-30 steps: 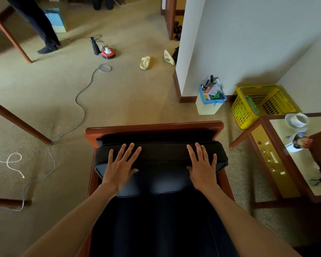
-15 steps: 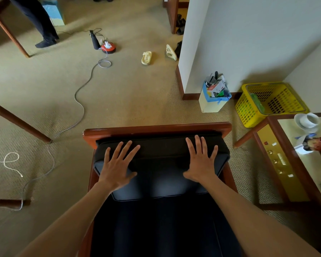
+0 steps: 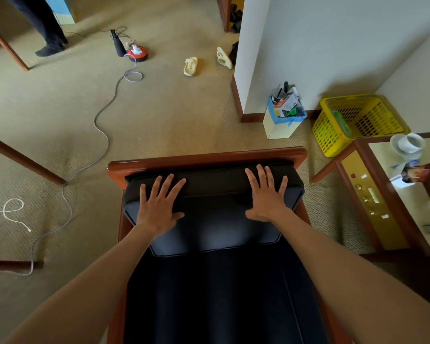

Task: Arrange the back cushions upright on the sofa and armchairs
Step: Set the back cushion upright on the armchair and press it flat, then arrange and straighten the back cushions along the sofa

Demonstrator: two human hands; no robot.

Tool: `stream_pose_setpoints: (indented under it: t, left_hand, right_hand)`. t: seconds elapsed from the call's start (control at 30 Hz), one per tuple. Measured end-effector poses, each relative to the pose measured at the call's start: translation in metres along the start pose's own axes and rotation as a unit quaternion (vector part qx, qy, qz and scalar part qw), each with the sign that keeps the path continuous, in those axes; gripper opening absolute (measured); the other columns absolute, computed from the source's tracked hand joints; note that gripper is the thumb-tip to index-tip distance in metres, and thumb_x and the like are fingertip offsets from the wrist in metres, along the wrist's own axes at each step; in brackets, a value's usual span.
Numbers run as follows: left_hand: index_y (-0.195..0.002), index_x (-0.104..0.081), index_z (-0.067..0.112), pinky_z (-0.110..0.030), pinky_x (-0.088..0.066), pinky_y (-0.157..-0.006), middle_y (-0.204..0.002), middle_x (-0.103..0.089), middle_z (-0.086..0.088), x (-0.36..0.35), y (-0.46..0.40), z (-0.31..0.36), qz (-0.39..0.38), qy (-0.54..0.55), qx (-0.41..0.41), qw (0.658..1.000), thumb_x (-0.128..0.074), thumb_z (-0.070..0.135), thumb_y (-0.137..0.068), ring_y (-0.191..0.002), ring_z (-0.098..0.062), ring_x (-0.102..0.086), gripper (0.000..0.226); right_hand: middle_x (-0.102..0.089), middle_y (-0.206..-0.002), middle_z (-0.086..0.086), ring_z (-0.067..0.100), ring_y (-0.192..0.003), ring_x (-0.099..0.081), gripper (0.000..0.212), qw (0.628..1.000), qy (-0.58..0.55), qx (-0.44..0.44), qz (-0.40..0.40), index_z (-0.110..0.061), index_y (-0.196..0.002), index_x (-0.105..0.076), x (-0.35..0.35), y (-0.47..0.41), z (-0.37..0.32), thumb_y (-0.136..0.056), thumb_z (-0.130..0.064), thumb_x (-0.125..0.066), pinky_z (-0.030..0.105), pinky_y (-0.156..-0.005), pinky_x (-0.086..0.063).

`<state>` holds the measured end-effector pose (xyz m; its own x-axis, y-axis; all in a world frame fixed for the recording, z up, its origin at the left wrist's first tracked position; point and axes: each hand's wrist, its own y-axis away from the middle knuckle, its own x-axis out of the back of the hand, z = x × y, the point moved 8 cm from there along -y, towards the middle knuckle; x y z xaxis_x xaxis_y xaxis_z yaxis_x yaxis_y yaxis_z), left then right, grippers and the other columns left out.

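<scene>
A black back cushion (image 3: pixel 212 219) stands against the wooden backrest (image 3: pixel 206 158) of the armchair, seen from above. My left hand (image 3: pixel 159 207) lies flat on the cushion's upper left, fingers spread and straight. My right hand (image 3: pixel 267 197) presses flat on the cushion's upper right, fingers spread the same way. Both arms reach forward over the dark seat cushion (image 3: pixel 221 299). The cushion's top edge sits just below the wooden rail.
A side table (image 3: pixel 380 194) with a white cup (image 3: pixel 407 144) stands at the right. Behind the chair are a yellow basket (image 3: pixel 358 122), a box of items (image 3: pixel 282 115), a grey cable (image 3: pixel 102 125), slippers (image 3: pixel 191 66) and a person's leg (image 3: pixel 47 28).
Both hands slid slightly up and outward on the cushion, pushing it closer to the backrest. The view shifted a little forward.
</scene>
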<state>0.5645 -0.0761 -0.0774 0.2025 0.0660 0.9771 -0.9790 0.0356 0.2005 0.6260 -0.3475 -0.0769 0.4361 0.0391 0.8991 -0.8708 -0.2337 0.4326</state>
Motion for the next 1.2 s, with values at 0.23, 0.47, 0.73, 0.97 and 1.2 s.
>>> stream_pose_setpoints:
  t: [0.23, 0.47, 0.73, 0.97, 1.2]
  left_hand:
    - [-0.154, -0.002, 0.038, -0.059, -0.017, -0.116, -0.165, -0.002, 0.001, 0.012, 0.001, 0.001, -0.159, 0.023, 0.006, 0.987, -0.063, 0.037, -0.090, -0.150, -0.028, -0.005, 0.088]
    - [-0.114, -0.067, 0.023, -0.039, -0.047, -0.092, -0.121, -0.065, -0.001, 0.131, 0.004, 0.045, -0.047, 0.117, 0.003, 0.992, -0.060, 0.035, -0.092, -0.114, -0.026, -0.059, 0.026]
    - [-0.101, -0.071, 0.017, -0.040, -0.053, -0.087, -0.106, -0.070, -0.001, 0.321, 0.020, 0.174, 0.059, 0.128, -0.118, 0.983, -0.064, 0.032, -0.089, -0.094, -0.020, -0.064, 0.021]
    - [-0.109, -0.069, 0.024, -0.041, -0.048, -0.097, -0.113, -0.069, 0.000, 0.458, 0.075, 0.362, 0.134, 0.117, -0.258, 0.950, -0.065, 0.048, -0.086, -0.110, -0.025, -0.061, 0.034]
    - [-0.120, -0.065, 0.021, -0.038, -0.043, -0.094, -0.127, -0.060, -0.006, 0.502, 0.209, 0.598, 0.141, 0.098, -0.403, 0.899, -0.056, 0.053, -0.091, -0.119, -0.029, -0.052, 0.044]
  right_hand:
    - [0.020, -0.163, 0.009, 0.030, -0.150, 0.019, 0.100, 0.993, -0.018, -0.010, -0.120, -0.025, -0.156, 0.011, 0.015, 0.009, -0.008, -0.087, -0.028, -0.061, 0.067, -0.115, 0.005]
    - [-0.049, -0.141, 0.010, 0.034, -0.131, -0.044, 0.053, 0.993, -0.108, -0.013, -0.050, -0.022, -0.140, -0.049, 0.103, 0.052, -0.028, -0.088, -0.020, -0.059, 0.057, -0.115, -0.029]
    - [-0.061, -0.130, 0.004, 0.027, -0.115, -0.059, 0.046, 0.987, -0.113, -0.028, 0.112, -0.026, -0.120, -0.066, 0.273, 0.160, 0.036, -0.077, -0.024, -0.053, 0.037, -0.098, -0.050]
    - [-0.062, -0.125, 0.007, 0.027, -0.114, -0.059, 0.032, 0.954, -0.121, -0.123, 0.244, -0.025, -0.111, -0.067, 0.369, 0.342, 0.175, -0.081, -0.020, -0.056, 0.039, -0.099, -0.048]
    - [-0.059, -0.129, 0.006, 0.027, -0.116, -0.058, 0.038, 0.899, -0.137, -0.279, 0.307, -0.023, -0.120, -0.066, 0.360, 0.599, 0.333, -0.084, -0.017, -0.054, 0.041, -0.101, -0.049]
